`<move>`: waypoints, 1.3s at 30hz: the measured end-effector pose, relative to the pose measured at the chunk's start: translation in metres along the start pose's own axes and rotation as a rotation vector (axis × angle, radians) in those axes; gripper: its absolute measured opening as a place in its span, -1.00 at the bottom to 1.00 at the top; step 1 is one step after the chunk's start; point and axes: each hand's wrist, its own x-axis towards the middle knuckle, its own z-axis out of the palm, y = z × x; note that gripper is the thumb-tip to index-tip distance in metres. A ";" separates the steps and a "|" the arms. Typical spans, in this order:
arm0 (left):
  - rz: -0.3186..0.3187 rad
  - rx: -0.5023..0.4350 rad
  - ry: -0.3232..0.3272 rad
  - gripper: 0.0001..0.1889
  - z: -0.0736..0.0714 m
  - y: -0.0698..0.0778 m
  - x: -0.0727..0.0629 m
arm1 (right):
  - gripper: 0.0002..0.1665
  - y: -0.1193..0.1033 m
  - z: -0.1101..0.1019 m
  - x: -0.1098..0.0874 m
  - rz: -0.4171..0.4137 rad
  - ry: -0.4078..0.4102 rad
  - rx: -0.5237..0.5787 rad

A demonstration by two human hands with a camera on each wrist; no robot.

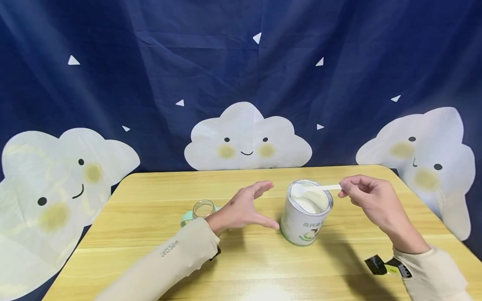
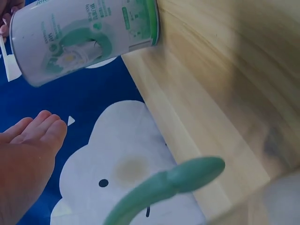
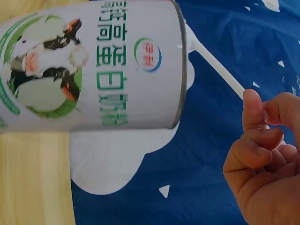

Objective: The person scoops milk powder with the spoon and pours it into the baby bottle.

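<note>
A white milk powder can (image 1: 303,223) stands uncovered on the table, pale powder (image 1: 314,201) visible inside. My right hand (image 1: 370,198) pinches the handle of a white scoop (image 1: 326,187), whose bowl end is over the can's mouth. In the right wrist view the scoop's handle (image 3: 222,70) slants up beside the can (image 3: 140,65), which bears a cow's picture. Left of the can, my left hand (image 1: 246,209) is spread, thumb and fingers apart, holding nothing. The left wrist view shows its fingers (image 2: 44,126) stretched out below the can (image 2: 84,37).
Behind my left forearm, a glass jar (image 1: 203,208) with a mint-green handle (image 1: 186,218) stands on the wooden table (image 1: 150,188), partly hidden. A dark blue curtain (image 1: 211,62) with white clouds hangs behind the table's far edge.
</note>
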 end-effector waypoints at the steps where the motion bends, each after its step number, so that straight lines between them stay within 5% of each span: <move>1: -0.002 -0.003 -0.001 0.10 0.001 0.000 0.001 | -0.78 0.001 -0.001 0.000 0.001 0.001 -0.003; 26: 0.079 0.000 0.019 0.09 0.040 -0.005 0.036 | -0.88 0.003 0.004 0.004 -0.147 -0.066 -0.336; 33: 0.095 -0.039 0.044 0.06 0.053 -0.006 0.043 | -0.94 0.004 0.014 0.004 -0.319 0.012 -0.415; 39: 0.096 -0.044 0.072 0.04 0.062 -0.008 0.048 | -0.74 0.010 0.018 0.007 -0.532 0.028 -0.462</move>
